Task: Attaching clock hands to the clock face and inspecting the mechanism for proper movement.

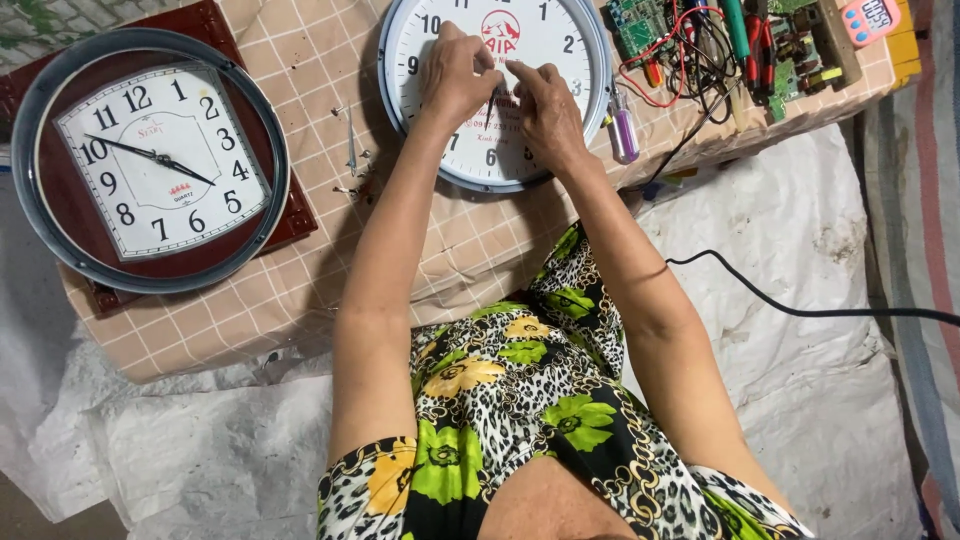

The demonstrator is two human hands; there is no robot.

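Left hand: the left hand (455, 75) lies on the face of the round white clock (495, 90), fingers curled loosely, fingertips near the centre of the dial; whether it pinches anything there I cannot tell.
Right hand: the right hand (545, 110) rests on the same face just beside the left, forefinger stretched toward the dial's centre, other fingers bent; a grip on anything is hidden.
Round white clock: lies flat at the far edge of the tabletop (300, 290), about midway along it, its silver-blue rim showing round both hands.
Square clock: a second clock (150, 160), dark red square frame with a grey round rim and white face, lies at the left end of the tabletop, well apart from the hands.
Small parts: a few small metal bits (352, 160) lie between the two clocks.
Screwdriver: a purple-handled screwdriver (622, 135) lies just right of the round clock.
Far right corner: circuit boards (640, 25) with red and black wires, and a small pink timer (868, 18).
Cable: a black cable (800, 310) runs over the white sheet (800, 230) beside the tabletop's right edge.
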